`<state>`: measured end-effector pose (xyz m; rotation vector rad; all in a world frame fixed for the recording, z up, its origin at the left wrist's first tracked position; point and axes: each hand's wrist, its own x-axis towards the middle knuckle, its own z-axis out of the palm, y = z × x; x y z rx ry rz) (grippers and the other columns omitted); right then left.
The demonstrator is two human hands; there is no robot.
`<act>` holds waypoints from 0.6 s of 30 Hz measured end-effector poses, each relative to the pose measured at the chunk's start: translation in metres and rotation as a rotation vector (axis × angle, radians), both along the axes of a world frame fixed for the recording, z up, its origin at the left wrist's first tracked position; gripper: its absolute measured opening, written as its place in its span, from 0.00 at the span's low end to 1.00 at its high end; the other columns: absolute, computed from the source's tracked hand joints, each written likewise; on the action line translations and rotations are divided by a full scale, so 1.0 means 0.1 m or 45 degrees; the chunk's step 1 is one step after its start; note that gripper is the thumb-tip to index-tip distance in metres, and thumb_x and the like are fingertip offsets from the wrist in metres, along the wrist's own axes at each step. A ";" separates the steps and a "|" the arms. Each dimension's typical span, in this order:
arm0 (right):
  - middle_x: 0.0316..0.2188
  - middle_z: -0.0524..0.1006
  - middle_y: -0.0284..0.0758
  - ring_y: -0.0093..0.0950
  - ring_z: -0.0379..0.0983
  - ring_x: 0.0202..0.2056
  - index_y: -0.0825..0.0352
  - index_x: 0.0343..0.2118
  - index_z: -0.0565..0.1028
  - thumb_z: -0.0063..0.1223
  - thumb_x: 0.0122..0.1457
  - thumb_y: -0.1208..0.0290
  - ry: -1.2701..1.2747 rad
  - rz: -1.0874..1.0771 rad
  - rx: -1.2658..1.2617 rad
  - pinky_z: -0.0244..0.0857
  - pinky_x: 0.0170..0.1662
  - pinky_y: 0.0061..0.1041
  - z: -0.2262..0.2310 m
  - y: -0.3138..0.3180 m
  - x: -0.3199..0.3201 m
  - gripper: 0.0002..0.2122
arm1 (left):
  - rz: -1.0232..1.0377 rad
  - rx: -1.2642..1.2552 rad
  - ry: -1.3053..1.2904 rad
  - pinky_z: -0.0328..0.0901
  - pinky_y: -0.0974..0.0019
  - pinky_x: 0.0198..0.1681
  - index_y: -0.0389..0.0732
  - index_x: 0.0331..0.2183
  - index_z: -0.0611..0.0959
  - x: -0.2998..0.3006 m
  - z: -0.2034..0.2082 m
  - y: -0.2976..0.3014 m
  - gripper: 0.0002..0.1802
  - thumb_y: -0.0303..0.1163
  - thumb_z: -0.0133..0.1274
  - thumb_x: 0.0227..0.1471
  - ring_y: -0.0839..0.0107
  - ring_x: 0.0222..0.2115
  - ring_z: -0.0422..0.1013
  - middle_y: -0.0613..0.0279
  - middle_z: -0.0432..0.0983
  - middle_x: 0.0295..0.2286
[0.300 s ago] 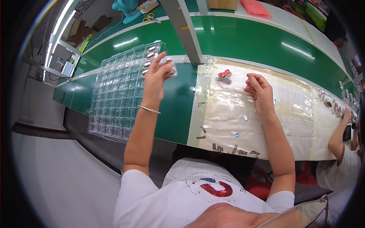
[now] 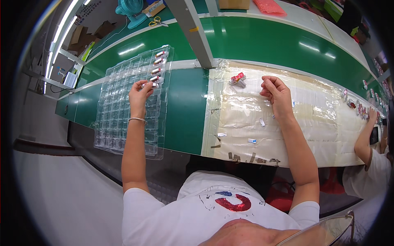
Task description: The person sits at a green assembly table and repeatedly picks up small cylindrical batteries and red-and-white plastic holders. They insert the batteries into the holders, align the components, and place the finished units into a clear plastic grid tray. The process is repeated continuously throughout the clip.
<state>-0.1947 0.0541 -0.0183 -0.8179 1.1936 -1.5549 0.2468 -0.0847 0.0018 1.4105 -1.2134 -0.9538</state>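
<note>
A clear plastic tray (image 2: pixel 123 102) with rows of square pockets lies on the left of the bench. Several small silver-and-red cylindrical parts (image 2: pixel 154 70) sit in its far right column. My left hand (image 2: pixel 138 97) is over that column, its fingers closed on another such part (image 2: pixel 154 85) just below the row of placed ones. Over the taped covering, my right hand (image 2: pixel 277 94) hovers with thumb and fingertips drawn together; anything between them is hidden. Left of it rests a small cluster of red-and-silver parts (image 2: pixel 238 79).
A cream covering (image 2: pixel 246 119) with small white-and-blue scraps (image 2: pixel 251 141) lies on the bench. A grey metal post (image 2: pixel 193 33) rises behind. At the right edge, another person's hand (image 2: pixel 372 115) is among more parts. Scissors (image 2: pixel 158 22) and a teal fan (image 2: pixel 132 12) stand far back.
My left hand has moved left and nearer to me, down onto the tray column, and parts in the column's far pockets now show uncovered. My right hand has barely moved.
</note>
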 end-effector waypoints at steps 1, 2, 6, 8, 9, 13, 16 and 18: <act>0.33 0.77 0.30 0.17 0.73 0.30 0.67 0.42 0.78 0.56 0.62 0.66 0.018 -0.007 -0.004 0.69 0.37 0.16 0.00 0.01 -0.01 0.11 | -0.020 0.008 -0.130 0.73 0.73 0.36 0.35 0.42 0.80 -0.03 0.01 0.01 0.18 0.31 0.63 0.50 0.75 0.31 0.76 0.62 0.77 0.35; 0.33 0.77 0.30 0.17 0.73 0.30 0.67 0.42 0.78 0.56 0.62 0.67 0.041 -0.005 -0.013 0.69 0.37 0.16 0.00 0.01 -0.01 0.10 | -0.041 0.015 -0.260 0.72 0.73 0.35 0.35 0.41 0.81 -0.05 0.03 0.01 0.17 0.32 0.63 0.50 0.75 0.30 0.75 0.62 0.77 0.35; 0.33 0.77 0.28 0.15 0.72 0.32 0.67 0.42 0.78 0.55 0.62 0.69 0.163 0.028 -0.016 0.69 0.38 0.16 -0.01 0.02 0.03 0.09 | -0.245 -0.064 -0.713 0.69 0.72 0.34 0.36 0.38 0.83 0.00 0.06 -0.03 0.15 0.35 0.63 0.50 0.75 0.29 0.74 0.62 0.78 0.34; 0.33 0.77 0.28 0.15 0.72 0.33 0.67 0.41 0.78 0.56 0.61 0.70 0.286 0.052 0.008 0.69 0.38 0.16 0.01 0.02 0.05 0.09 | -0.258 -0.433 -1.074 0.67 0.68 0.37 0.38 0.40 0.84 0.13 -0.01 -0.07 0.16 0.37 0.63 0.50 0.72 0.31 0.73 0.62 0.79 0.33; 0.33 0.78 0.28 0.16 0.73 0.33 0.67 0.41 0.79 0.56 0.60 0.70 0.367 0.056 0.024 0.69 0.37 0.16 0.02 0.02 0.06 0.09 | -0.235 -0.375 -1.075 0.67 0.67 0.38 0.39 0.40 0.85 0.13 0.01 -0.08 0.16 0.37 0.63 0.50 0.71 0.32 0.73 0.61 0.80 0.33; 0.36 0.76 0.34 0.23 0.74 0.32 0.67 0.41 0.78 0.61 0.55 0.66 0.848 0.000 -0.113 0.70 0.38 0.22 -0.01 -0.04 0.10 0.13 | -0.183 -0.348 -0.990 0.65 0.64 0.45 0.42 0.39 0.86 0.21 0.04 -0.08 0.14 0.38 0.61 0.52 0.67 0.36 0.74 0.61 0.82 0.34; 0.38 0.75 0.36 0.28 0.76 0.34 0.65 0.40 0.79 0.63 0.54 0.62 1.242 0.037 0.021 0.70 0.40 0.26 0.12 -0.12 0.17 0.14 | -0.175 -0.463 -1.020 0.64 0.63 0.48 0.44 0.38 0.86 0.22 0.01 -0.01 0.12 0.39 0.60 0.53 0.66 0.38 0.74 0.62 0.82 0.35; 0.39 0.75 0.35 0.30 0.76 0.34 0.65 0.39 0.78 0.63 0.54 0.59 1.496 -0.013 0.017 0.71 0.39 0.28 0.10 -0.14 0.23 0.16 | -0.185 -0.471 -1.114 0.64 0.62 0.49 0.44 0.37 0.87 0.16 0.04 0.03 0.12 0.39 0.59 0.54 0.67 0.40 0.74 0.65 0.82 0.38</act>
